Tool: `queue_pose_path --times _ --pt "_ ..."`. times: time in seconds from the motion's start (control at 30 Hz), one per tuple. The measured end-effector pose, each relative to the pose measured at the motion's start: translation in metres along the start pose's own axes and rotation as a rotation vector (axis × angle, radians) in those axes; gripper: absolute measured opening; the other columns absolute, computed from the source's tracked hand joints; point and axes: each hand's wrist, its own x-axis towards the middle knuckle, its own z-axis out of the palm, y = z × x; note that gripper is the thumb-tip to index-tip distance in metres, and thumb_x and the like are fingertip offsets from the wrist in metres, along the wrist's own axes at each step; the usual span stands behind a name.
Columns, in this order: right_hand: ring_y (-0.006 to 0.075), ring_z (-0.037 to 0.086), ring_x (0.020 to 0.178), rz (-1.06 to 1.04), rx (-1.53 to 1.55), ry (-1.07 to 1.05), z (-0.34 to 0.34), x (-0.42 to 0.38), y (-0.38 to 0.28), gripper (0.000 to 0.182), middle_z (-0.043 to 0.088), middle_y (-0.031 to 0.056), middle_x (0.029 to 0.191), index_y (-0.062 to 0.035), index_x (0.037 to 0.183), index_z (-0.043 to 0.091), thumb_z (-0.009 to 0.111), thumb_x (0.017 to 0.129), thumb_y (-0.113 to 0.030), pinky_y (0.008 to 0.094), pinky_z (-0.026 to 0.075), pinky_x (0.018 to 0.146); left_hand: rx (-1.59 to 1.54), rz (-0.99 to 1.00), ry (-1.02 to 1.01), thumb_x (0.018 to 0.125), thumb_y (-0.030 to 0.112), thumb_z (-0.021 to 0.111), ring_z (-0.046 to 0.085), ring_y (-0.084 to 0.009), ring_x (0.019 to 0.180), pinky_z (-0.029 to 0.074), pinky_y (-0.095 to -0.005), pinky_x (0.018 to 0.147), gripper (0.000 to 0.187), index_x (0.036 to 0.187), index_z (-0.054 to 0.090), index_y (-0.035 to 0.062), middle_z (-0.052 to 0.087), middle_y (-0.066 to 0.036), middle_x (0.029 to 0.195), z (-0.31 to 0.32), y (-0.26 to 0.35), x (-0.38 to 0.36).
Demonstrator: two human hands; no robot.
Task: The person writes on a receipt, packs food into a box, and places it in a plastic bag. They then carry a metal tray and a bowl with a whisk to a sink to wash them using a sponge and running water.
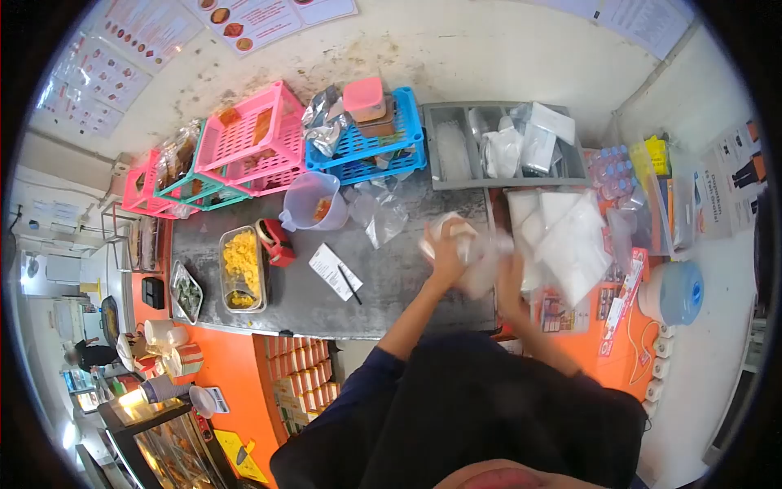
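Note:
My left hand (446, 259) grips a white wrapped bundle (456, 224) over the right part of the dark counter, its fingers spread across the top. Beside it, a clear plastic bag (479, 273) hangs between my two hands, smeared by motion. My right hand (511, 281) is at the right edge of this bag, its fingers blurred and partly hidden. What is inside the bundle does not show. Stacks of white plastic bags (570, 244) lie just right of my right hand.
On the counter (399, 301) are a receipt with a pen (350, 283), a red stapler-like device (275, 243), a tub of yellow food (242, 265) and a translucent jug (316, 202). Behind stand pink baskets (252, 134), a blue basket (366, 155) and a grey divided tray (452, 181).

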Motion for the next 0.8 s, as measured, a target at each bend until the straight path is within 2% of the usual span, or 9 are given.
queue_pose_path --times 0.03,0.1,0.13,0.2,0.27,0.33,0.4,0.43,0.8 --pt "0.0157 0.054 0.084 0.026 0.086 -0.097 -0.005 -0.032 0.025 0.022 0.054 0.0061 0.093 -0.0001 0.098 0.054 0.044 0.091 -0.018 0.0308 0.044 0.074 -0.008 -0.006 0.002 0.071 0.016 0.067 0.048 -0.0206 0.109 0.02 -0.0536 0.1 0.016 0.086 0.063 0.0144 0.057 -0.005 0.094 -0.001 -0.003 -0.001" --pt "0.0181 0.058 0.08 0.261 0.358 -0.625 0.001 -0.086 -0.065 0.025 0.059 0.0139 0.094 0.0016 0.103 0.055 0.046 0.092 -0.019 0.029 0.046 0.071 0.101 0.029 -0.248 0.062 0.017 0.067 0.044 -0.0226 0.114 0.005 -0.0606 0.1 0.02 0.082 0.063 0.0173 0.058 -0.003 0.096 -0.002 -0.013 -0.006" --pt "0.0167 0.06 0.079 0.319 0.441 -0.925 -0.001 -0.09 -0.091 0.021 0.06 0.0135 0.095 0.0015 0.101 0.056 0.048 0.091 -0.016 0.0273 0.046 0.068 0.114 0.031 -0.292 0.057 0.017 0.066 0.046 -0.0215 0.109 0.016 -0.0573 0.097 0.025 0.081 0.061 0.0174 0.057 -0.001 0.091 0.003 -0.019 -0.009" --pt "0.0172 0.062 0.075 -0.3 0.314 -0.981 0.01 -0.034 -0.112 0.014 0.063 0.0101 0.09 0.0005 0.089 0.059 0.053 0.087 -0.012 0.0269 0.047 0.064 0.014 0.015 -0.345 0.06 0.016 0.065 0.048 -0.0229 0.102 0.025 -0.0516 0.09 0.021 0.08 0.061 0.0144 0.056 -0.001 0.085 0.019 -0.043 -0.018" --pt "0.0106 0.055 0.056 -0.401 -0.144 -0.462 0.051 0.043 -0.095 0.025 0.058 0.0037 0.065 -0.0014 0.083 0.059 0.045 0.093 -0.019 0.0262 0.04 0.047 -0.088 -0.004 -0.376 0.064 0.016 0.063 0.051 -0.0243 0.095 0.035 -0.0459 0.083 0.017 0.079 0.06 0.0113 0.055 -0.002 0.079 0.024 -0.046 -0.018" --pt "0.0103 0.051 0.047 -0.045 0.254 -0.444 0.098 0.142 -0.142 0.019 0.055 0.0045 0.057 -0.0006 0.082 0.059 0.049 0.088 -0.016 0.0233 0.037 0.043 -0.17 0.003 -0.305 0.063 0.012 0.062 0.052 -0.0277 0.079 0.042 -0.0379 0.069 0.018 0.08 0.057 0.0084 0.051 -0.006 0.076 0.017 -0.037 -0.015" --pt "0.0189 0.057 0.054 -0.168 0.002 -0.438 0.146 0.233 -0.034 0.016 0.058 0.0089 0.061 0.0004 0.082 0.059 0.057 0.082 -0.016 0.0287 0.042 0.047 -0.148 -0.021 -0.268 0.063 0.01 0.062 0.053 -0.0293 0.078 0.043 -0.0377 0.068 0.02 0.083 0.058 0.0072 0.052 -0.008 0.079 0.015 -0.035 -0.018" --pt "0.0327 0.06 0.066 -0.615 -0.522 -0.424 0.176 0.261 0.03 0.018 0.061 0.0164 0.069 0.0018 0.081 0.058 0.063 0.074 -0.014 0.0381 0.046 0.056 -0.134 -0.039 -0.236 0.064 0.008 0.062 0.054 -0.0308 0.077 0.045 -0.0375 0.066 0.022 0.085 0.058 0.0061 0.052 -0.01 0.081 0.015 -0.034 -0.021" --pt "0.039 0.06 0.078 -0.218 -0.719 -0.262 0.197 0.265 0.064 0.017 0.062 0.0221 0.076 0.0014 0.069 0.062 0.068 0.066 -0.015 0.0445 0.048 0.073 -0.106 -0.252 -0.027 0.065 0.007 0.064 0.053 -0.0311 0.082 0.044 -0.0374 0.071 0.03 0.094 0.058 0.0032 0.051 -0.013 0.082 0.041 -0.021 -0.05"
